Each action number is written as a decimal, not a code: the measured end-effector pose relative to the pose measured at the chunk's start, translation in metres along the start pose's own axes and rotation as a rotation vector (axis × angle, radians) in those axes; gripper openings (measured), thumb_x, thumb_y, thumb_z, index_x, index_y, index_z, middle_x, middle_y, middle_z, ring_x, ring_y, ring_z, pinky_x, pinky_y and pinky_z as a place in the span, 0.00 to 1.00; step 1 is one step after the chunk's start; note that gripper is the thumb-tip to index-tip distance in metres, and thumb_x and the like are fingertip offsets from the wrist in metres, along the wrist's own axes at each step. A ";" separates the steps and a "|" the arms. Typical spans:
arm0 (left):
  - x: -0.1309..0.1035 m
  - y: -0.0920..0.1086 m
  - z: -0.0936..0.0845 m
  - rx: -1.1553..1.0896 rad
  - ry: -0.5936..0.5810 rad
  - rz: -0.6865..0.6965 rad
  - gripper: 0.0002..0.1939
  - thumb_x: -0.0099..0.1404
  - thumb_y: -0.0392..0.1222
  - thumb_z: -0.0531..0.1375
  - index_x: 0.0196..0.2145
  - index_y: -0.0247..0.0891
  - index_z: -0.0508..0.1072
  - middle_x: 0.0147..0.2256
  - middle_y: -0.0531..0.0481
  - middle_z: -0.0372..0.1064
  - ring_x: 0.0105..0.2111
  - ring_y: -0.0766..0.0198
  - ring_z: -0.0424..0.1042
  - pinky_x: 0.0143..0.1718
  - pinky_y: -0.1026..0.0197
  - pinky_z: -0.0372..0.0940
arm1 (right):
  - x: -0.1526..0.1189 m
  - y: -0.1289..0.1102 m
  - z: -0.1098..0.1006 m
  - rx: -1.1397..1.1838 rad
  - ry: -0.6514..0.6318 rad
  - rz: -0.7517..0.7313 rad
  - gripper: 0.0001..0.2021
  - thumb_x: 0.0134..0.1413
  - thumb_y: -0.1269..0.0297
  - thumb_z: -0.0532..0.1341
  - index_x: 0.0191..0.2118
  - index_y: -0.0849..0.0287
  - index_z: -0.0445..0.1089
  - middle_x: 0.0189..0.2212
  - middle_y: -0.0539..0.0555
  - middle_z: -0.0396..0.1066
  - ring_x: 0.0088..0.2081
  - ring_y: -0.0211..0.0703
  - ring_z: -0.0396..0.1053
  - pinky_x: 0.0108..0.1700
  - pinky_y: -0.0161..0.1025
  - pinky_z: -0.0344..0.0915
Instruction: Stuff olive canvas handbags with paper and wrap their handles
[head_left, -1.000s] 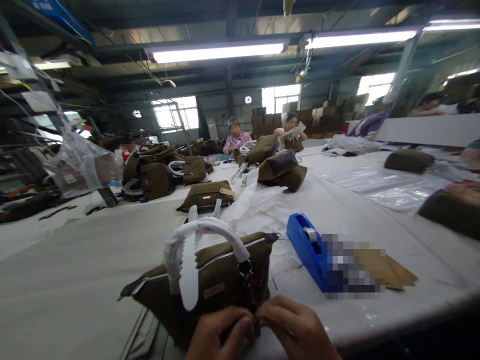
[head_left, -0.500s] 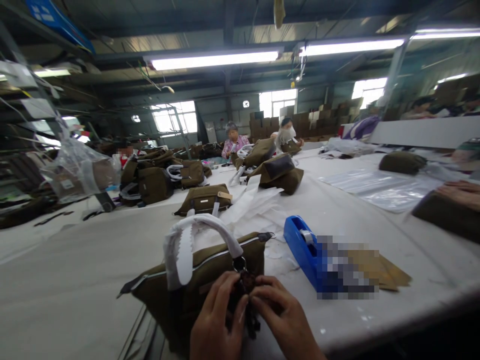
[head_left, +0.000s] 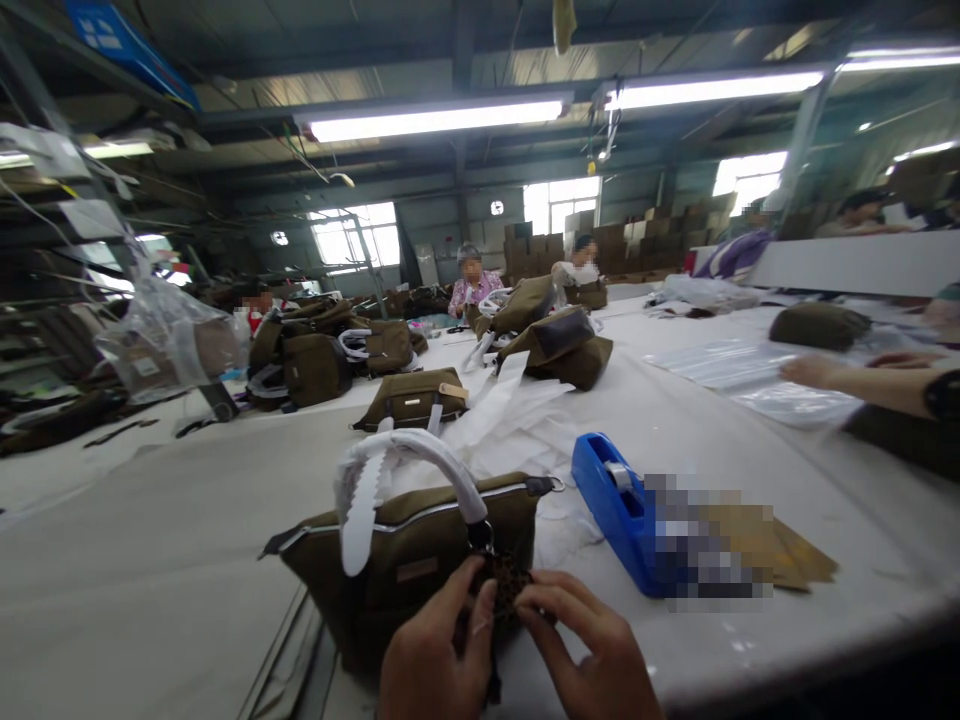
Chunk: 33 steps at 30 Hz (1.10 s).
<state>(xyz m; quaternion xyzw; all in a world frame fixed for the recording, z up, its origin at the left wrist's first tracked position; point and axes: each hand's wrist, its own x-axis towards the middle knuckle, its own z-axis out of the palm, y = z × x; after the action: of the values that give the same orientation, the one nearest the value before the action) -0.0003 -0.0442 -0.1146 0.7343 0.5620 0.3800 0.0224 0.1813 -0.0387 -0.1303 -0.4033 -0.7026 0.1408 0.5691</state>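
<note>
An olive handbag (head_left: 409, 545) stands before me with its silver zip along the top. White wrapping covers its arched handle (head_left: 442, 455), and a white notched strip (head_left: 364, 510) hangs from it. A dark brown, spotted bag charm (head_left: 508, 578) dangles below the handle's metal ring, with dark strands under it. My left hand (head_left: 439, 640) pinches the charm from the left, thumb and forefinger closed on it. From the right, the fingertips of my right hand (head_left: 592, 640) are closed on its edge. My fingers partly hide the charm and the bag's front.
A blue tape dispenser (head_left: 611, 515) stands right of the bag, near brown card pieces (head_left: 802, 555). Behind lie white paper strips (head_left: 502, 410) and more olive bags (head_left: 559, 345). At right, a co-worker's arm (head_left: 862, 385) reaches over clear plastic sheets (head_left: 720, 370).
Both my hands stay at the charm; its spotted part shows more now, and my right fingers have shifted slightly right. The co-worker's arm has come further over the plastic sheets.
</note>
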 end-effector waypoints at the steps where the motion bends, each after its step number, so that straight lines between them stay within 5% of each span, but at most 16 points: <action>1: -0.002 0.002 0.002 -0.054 -0.007 -0.035 0.18 0.73 0.53 0.56 0.55 0.47 0.74 0.37 0.56 0.83 0.32 0.63 0.82 0.36 0.68 0.74 | -0.001 0.000 0.001 0.004 0.001 0.002 0.05 0.62 0.68 0.63 0.38 0.51 0.77 0.38 0.50 0.79 0.42 0.38 0.78 0.48 0.26 0.72; 10: -0.010 0.011 0.010 -0.161 -0.026 -0.169 0.26 0.71 0.61 0.55 0.58 0.43 0.73 0.24 0.56 0.77 0.19 0.66 0.75 0.25 0.69 0.69 | -0.009 0.007 0.000 0.078 -0.117 0.123 0.04 0.63 0.65 0.63 0.38 0.50 0.77 0.41 0.49 0.80 0.46 0.38 0.78 0.51 0.24 0.69; 18: -0.007 0.018 -0.001 -0.317 -0.095 -0.263 0.25 0.69 0.56 0.59 0.59 0.44 0.70 0.31 0.54 0.80 0.31 0.62 0.81 0.35 0.67 0.71 | -0.007 0.000 -0.018 0.205 -0.346 0.318 0.08 0.63 0.58 0.63 0.35 0.53 0.77 0.43 0.52 0.80 0.53 0.46 0.75 0.56 0.30 0.68; 23: -0.003 0.020 -0.005 -0.415 -0.099 -0.311 0.24 0.65 0.52 0.63 0.57 0.44 0.72 0.34 0.52 0.81 0.34 0.60 0.81 0.38 0.65 0.72 | 0.002 -0.008 -0.025 0.401 -0.513 0.361 0.10 0.63 0.58 0.62 0.33 0.55 0.76 0.40 0.54 0.79 0.43 0.46 0.76 0.47 0.33 0.71; 30: -0.001 0.016 -0.002 -0.604 -0.101 -0.418 0.11 0.64 0.48 0.63 0.41 0.41 0.76 0.30 0.51 0.78 0.30 0.62 0.79 0.26 0.69 0.71 | 0.003 -0.007 -0.025 0.281 -0.114 0.562 0.14 0.58 0.48 0.65 0.34 0.55 0.78 0.35 0.53 0.77 0.32 0.41 0.74 0.30 0.30 0.69; 33: -0.002 0.016 -0.002 -0.622 -0.060 -0.376 0.12 0.67 0.49 0.61 0.43 0.42 0.78 0.31 0.50 0.79 0.30 0.62 0.80 0.24 0.70 0.71 | 0.003 -0.006 -0.019 0.322 -0.120 0.560 0.16 0.56 0.47 0.66 0.33 0.56 0.78 0.36 0.54 0.78 0.30 0.41 0.73 0.29 0.31 0.68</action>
<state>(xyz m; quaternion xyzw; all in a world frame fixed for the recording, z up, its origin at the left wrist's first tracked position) 0.0111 -0.0526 -0.1073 0.5869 0.5439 0.5003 0.3309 0.1965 -0.0454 -0.1180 -0.4768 -0.5652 0.4247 0.5223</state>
